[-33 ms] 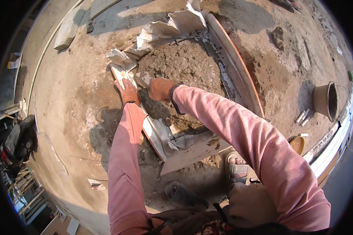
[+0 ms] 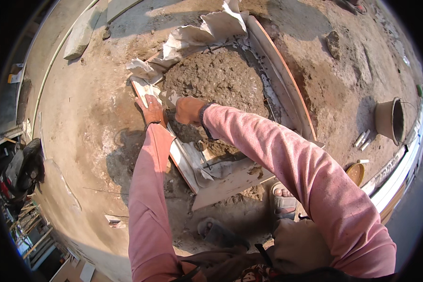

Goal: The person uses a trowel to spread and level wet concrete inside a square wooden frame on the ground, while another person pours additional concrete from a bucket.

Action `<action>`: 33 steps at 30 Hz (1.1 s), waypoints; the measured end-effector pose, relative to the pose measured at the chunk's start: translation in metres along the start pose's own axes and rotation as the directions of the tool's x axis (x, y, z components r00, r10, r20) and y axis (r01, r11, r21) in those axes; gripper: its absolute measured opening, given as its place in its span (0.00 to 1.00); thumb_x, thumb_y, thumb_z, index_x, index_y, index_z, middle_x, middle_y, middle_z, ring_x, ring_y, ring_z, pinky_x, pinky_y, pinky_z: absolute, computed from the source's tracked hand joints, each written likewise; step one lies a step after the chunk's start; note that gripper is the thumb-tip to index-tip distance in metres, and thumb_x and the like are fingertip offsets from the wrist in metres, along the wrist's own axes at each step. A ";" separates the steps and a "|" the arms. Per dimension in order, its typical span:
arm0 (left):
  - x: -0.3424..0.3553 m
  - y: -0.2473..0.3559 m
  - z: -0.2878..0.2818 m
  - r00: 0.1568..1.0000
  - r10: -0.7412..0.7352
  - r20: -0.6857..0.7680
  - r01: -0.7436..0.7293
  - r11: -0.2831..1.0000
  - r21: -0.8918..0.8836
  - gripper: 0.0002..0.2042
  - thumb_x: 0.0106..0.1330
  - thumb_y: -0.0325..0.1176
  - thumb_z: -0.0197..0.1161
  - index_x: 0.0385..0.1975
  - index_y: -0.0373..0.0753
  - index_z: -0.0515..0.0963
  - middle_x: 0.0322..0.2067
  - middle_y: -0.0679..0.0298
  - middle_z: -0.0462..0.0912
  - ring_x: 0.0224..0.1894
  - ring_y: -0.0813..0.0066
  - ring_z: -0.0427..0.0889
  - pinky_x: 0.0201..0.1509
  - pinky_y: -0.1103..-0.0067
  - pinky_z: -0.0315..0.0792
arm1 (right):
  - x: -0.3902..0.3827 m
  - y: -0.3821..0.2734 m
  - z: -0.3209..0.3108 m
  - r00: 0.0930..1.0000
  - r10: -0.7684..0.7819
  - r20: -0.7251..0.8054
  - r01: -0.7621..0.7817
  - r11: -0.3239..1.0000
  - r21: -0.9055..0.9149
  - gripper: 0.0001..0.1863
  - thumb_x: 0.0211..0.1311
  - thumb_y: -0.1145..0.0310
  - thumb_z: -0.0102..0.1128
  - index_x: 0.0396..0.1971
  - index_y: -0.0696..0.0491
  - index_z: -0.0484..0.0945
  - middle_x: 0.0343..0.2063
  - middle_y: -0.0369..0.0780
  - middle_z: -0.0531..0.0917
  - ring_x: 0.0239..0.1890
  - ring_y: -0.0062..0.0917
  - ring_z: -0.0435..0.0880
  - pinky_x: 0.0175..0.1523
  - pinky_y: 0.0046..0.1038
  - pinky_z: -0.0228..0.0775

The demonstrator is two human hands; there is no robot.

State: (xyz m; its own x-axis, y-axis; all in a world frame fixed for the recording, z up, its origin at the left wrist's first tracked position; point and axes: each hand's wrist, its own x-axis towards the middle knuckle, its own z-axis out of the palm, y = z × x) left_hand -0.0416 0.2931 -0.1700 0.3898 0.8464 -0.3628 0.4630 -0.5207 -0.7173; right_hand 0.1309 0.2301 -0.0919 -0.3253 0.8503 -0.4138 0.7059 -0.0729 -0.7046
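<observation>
My left hand [image 2: 152, 113] grips the top edge of the left wooden form board [image 2: 181, 164], fingers over the pale liner sheet [image 2: 190, 152] and one digit down the outer side. Just to its right, my right hand [image 2: 188, 111] is closed around a trowel; its handle is hidden in the fist. The trowel's grey blade [image 2: 171, 98] points up and left, between the wet concrete [image 2: 216, 77] and the lined board. Coarse, lumpy concrete fills the far part of the form. Nearer me, steel bars [image 2: 204, 157] show beside the liner.
A long board [image 2: 286, 70] bounds the form's right side, another [image 2: 225, 183] its near side. Crumpled liner [image 2: 207, 35] stands up at the far edge. A bucket [image 2: 387, 121] and a round yellowish lid [image 2: 355, 174] are at right. My sandalled foot [image 2: 284, 199] is close to the near board.
My right hand and the trowel have shifted slightly to the left and down. My left hand stays on the board.
</observation>
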 end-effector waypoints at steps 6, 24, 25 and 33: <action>-0.007 -0.002 0.005 0.995 -0.045 -0.088 0.030 0.986 -0.163 0.21 0.69 0.38 0.42 0.61 0.43 0.63 0.61 0.69 0.60 0.67 0.65 0.49 0.66 0.41 0.32 | -0.051 0.022 -0.019 0.949 -0.008 -0.316 -0.023 0.995 -0.093 0.15 0.53 0.69 0.49 0.35 0.66 0.72 0.32 0.57 0.80 0.37 0.50 0.80 0.46 0.44 0.71; -0.001 0.000 -0.020 0.988 -0.025 0.151 0.080 0.927 -0.367 0.20 0.65 0.36 0.47 0.57 0.43 0.70 0.65 0.68 0.56 0.71 0.66 0.44 0.57 0.43 0.57 | -0.020 0.016 0.021 0.922 0.130 -0.364 -0.134 0.991 0.014 0.15 0.54 0.70 0.46 0.36 0.67 0.71 0.28 0.62 0.78 0.36 0.55 0.80 0.41 0.46 0.72; 0.000 0.001 -0.021 0.988 -0.022 0.154 0.079 0.924 -0.373 0.20 0.65 0.35 0.48 0.57 0.43 0.70 0.65 0.68 0.56 0.71 0.66 0.44 0.56 0.43 0.58 | -0.016 0.014 0.024 0.905 0.119 -0.408 -0.137 0.990 -0.015 0.16 0.53 0.69 0.46 0.36 0.67 0.71 0.28 0.62 0.78 0.36 0.54 0.80 0.41 0.46 0.72; -0.004 -0.006 -0.016 0.989 -0.047 0.139 0.100 0.906 -0.411 0.19 0.66 0.35 0.47 0.56 0.42 0.70 0.66 0.67 0.56 0.70 0.65 0.46 0.57 0.42 0.55 | -0.022 0.013 -0.009 0.976 0.065 -0.209 -0.090 0.990 -0.111 0.16 0.51 0.68 0.49 0.37 0.63 0.76 0.33 0.57 0.80 0.40 0.48 0.81 0.47 0.40 0.73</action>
State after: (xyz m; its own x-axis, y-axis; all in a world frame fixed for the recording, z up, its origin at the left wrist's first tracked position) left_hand -0.0334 0.2908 -0.1549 0.2537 0.8771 -0.4078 0.7860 -0.4327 -0.4416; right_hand 0.1529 0.2150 -0.0867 -0.1401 0.9338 -0.3293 0.7974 -0.0907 -0.5966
